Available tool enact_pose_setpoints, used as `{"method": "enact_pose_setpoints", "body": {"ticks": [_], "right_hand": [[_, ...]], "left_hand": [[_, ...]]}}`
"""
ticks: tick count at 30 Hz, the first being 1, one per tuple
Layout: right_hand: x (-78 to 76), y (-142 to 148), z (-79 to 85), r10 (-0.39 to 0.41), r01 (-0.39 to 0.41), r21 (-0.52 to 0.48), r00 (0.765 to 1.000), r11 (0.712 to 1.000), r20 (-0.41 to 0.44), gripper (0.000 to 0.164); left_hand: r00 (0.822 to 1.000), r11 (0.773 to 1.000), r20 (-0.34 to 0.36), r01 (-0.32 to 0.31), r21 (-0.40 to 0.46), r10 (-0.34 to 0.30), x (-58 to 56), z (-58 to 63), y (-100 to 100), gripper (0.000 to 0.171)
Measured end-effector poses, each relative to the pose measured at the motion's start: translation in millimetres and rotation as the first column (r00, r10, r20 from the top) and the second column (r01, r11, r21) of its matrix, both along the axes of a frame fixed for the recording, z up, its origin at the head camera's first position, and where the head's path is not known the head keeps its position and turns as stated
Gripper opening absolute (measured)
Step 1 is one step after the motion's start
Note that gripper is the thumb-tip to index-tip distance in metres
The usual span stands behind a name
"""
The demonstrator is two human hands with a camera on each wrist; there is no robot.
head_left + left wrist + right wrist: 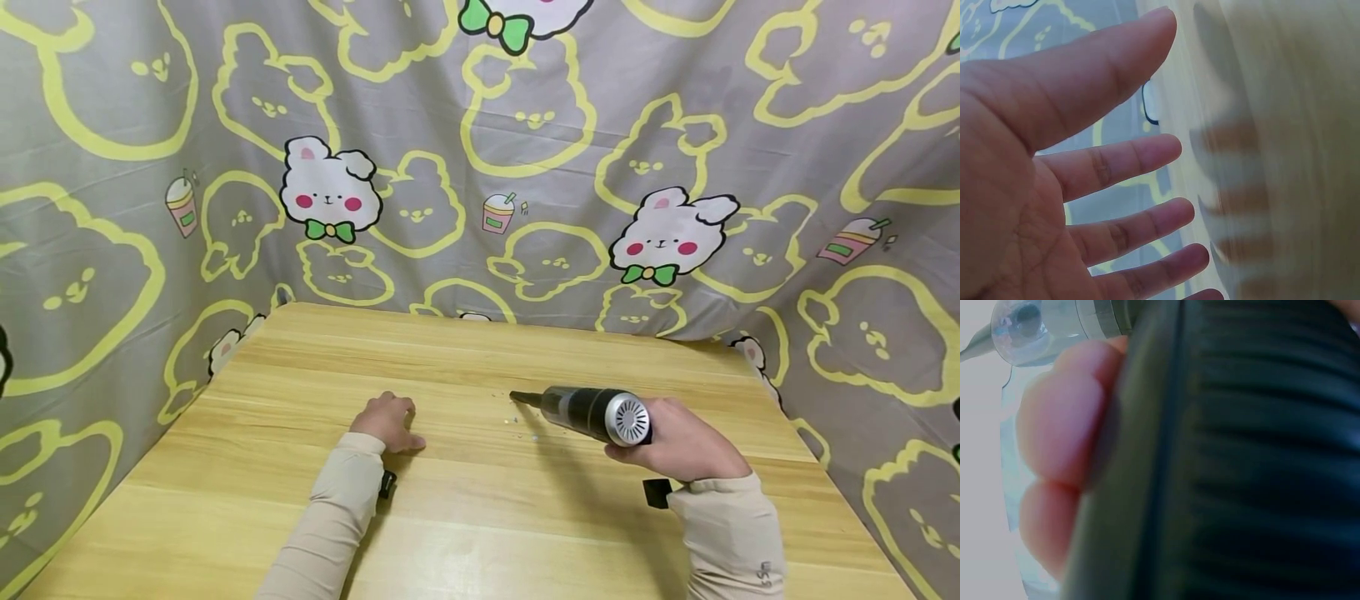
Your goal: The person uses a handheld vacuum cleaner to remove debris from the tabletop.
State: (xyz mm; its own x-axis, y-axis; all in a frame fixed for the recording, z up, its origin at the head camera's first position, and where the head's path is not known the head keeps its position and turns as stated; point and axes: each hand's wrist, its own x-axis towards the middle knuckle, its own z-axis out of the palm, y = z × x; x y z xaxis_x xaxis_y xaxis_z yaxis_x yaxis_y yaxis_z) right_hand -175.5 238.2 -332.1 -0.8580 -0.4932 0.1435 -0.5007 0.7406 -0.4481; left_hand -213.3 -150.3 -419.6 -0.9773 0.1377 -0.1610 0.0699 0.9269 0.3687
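Tan wood-grain tabletop (480, 508) edged by grey printed fabric (420, 100), splayed left hand (386, 422) well apart, right hand (686, 443) gripping black cylindrical vacuum (588, 411)

Bits (535, 438) by the vacuum nozzle (527, 398), too small for identification

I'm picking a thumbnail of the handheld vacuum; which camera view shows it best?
The head view: the handheld vacuum shows there from dark nozzle to silver vented end. The right wrist view gives only a partial close-up, its ribbed part blurred; the left wrist view shows none of it.
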Motion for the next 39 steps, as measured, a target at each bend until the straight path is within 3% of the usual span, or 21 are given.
{"method": "enact_pose_setpoints", "body": {"ticks": [22,39], "right_hand": [[1.1,-1.2,2.3,0.023,-0.023,-0.007,1.0,1.0,0.019,0.029],[1.4,-2.0,4.1,0.036,-0.036,-0.005,0.999,0.999,0.016,0.029]], "left_hand": [[1.0,0.999,0.012,-0.027,0.034,0.027,1.6,1.7,-3.0,0.057],[1.0,1.0,0.014,-0.018,0.014,0.018,-0.1,-1.7,-1.1,0.056]]}}
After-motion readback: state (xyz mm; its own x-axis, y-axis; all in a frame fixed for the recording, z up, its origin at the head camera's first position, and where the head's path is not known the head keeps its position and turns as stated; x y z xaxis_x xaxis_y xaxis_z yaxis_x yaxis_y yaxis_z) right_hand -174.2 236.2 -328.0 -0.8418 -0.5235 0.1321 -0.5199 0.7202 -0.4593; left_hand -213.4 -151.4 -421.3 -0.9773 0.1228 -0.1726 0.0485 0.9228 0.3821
